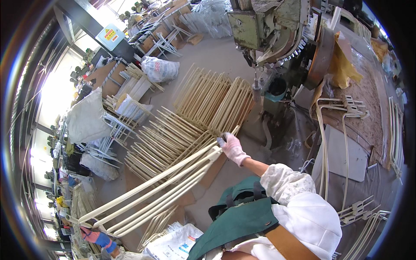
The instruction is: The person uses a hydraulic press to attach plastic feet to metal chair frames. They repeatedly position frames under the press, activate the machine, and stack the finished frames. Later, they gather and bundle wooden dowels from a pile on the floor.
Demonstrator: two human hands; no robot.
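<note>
Where both hands meet the work: tube-frame bundle [154,190], cream, several long bent tubes, slanting from lwr L of frame up to ctr.
- R hand [232,148], pale pink-and-white glove: ctr of frame, closed round upper end of bundle.
- L hand [97,237], pink-and-blue glove: lwr L, closed on bundle's lwr end; exact finger placement too small to tell.
- Near stack of frames [160,145], cream: ctr-L, on floor, partly behind bundle.
- Far stack of frames [212,93], same type: upper ctr, just beyond near stack.
- Machine [255,32], green-grey, worn: upper R of ctr; dk blue-green container [276,96] below it.
- Bent tubes [323,143], cream, w/ brackets at top: R side, beside pale flat panel [344,154].
- Yellow-brown sheet [344,63]: upper R.
- White sack, red print [160,69]: upper L of ctr, on floor. Second white sack [173,245]: lwr edge, L of ctr.
- Elec. box [109,37], pale, w/ warning labels: upper L, on grey post.
- Person's clothing: green apron [236,216], brown strap [288,245], white top; lwr ctr to lwr R.
</note>
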